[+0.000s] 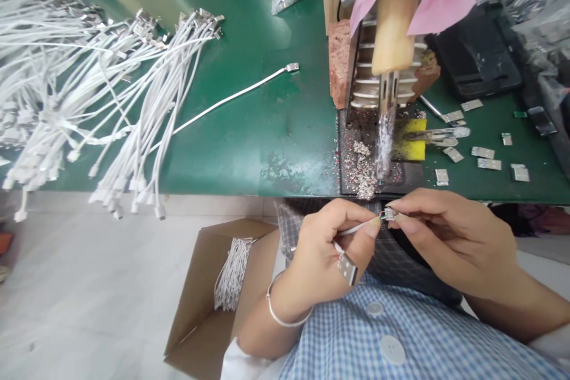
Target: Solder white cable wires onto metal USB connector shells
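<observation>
Just off the near edge of the green table [231, 148], the left hand [332, 249] pinches a white cable [355, 229] between thumb and forefinger, close to its stripped end. A metal USB plug [347, 268] hangs against the same hand, below the thumb. Facing it, the right hand [458, 243] grips a small connector [390, 214] with thumb and index fingertips closed on it. Thin coloured wires reach from the cable to this connector — whether they are joined is too small to tell.

Directly beyond the hands, a soldering iron [394, 35] points down over a black tray [410, 176] strewn with solder crumbs [365, 181], beside a yellow sponge [417, 153]. Loose metal shells [488, 164] lie to the right. Over on the left — one single cable [236, 94], then heaped cable bundles [164, 95]. Below the table, a cardboard box [196, 297] holds bundled white wires [234, 276].
</observation>
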Demonstrator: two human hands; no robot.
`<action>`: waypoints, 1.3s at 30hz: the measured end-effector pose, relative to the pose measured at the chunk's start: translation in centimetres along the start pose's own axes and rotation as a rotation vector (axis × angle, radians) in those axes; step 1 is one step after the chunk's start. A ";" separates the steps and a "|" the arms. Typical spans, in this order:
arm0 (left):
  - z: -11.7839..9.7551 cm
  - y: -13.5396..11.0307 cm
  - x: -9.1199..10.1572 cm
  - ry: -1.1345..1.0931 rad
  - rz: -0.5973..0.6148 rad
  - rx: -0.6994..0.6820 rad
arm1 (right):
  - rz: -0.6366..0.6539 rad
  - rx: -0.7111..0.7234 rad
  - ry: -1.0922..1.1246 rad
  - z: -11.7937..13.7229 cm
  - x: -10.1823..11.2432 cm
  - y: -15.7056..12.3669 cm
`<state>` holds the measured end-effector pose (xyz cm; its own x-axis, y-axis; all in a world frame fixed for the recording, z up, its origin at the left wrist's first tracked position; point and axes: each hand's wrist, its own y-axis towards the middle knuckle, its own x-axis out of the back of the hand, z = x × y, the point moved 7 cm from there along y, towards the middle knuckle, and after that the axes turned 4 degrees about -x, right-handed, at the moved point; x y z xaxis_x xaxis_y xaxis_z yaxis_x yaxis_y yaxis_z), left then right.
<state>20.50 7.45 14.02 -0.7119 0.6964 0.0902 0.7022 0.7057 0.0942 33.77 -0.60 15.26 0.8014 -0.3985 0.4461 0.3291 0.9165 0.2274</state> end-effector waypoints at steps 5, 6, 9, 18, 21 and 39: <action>-1.6 -0.5 0.5 0.304 -0.012 -0.293 | 0.078 -0.072 0.139 0.0 -0.2 0.5; -1.9 -0.7 0.5 0.370 -0.021 -0.358 | 0.089 -0.084 0.149 -0.1 -0.3 0.6; -2.5 -1.2 0.3 0.546 -0.045 -0.478 | 0.127 -0.095 0.146 -0.3 -0.4 0.5; -2.7 -1.3 0.2 0.648 0.013 -0.515 | 0.185 -0.031 0.042 0.1 -0.5 0.9; -2.7 -1.2 0.3 0.675 0.048 -0.530 | 0.215 -0.006 0.009 0.2 -0.6 1.2; -2.8 0.9 1.1 0.535 0.003 -0.390 | -0.100 0.242 -0.107 1.6 0.4 1.1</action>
<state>20.33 8.48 17.02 -0.6832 0.4670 0.5614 0.7238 0.5350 0.4358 33.66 0.20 17.02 0.7092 -0.4999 0.4971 0.2647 0.8423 0.4694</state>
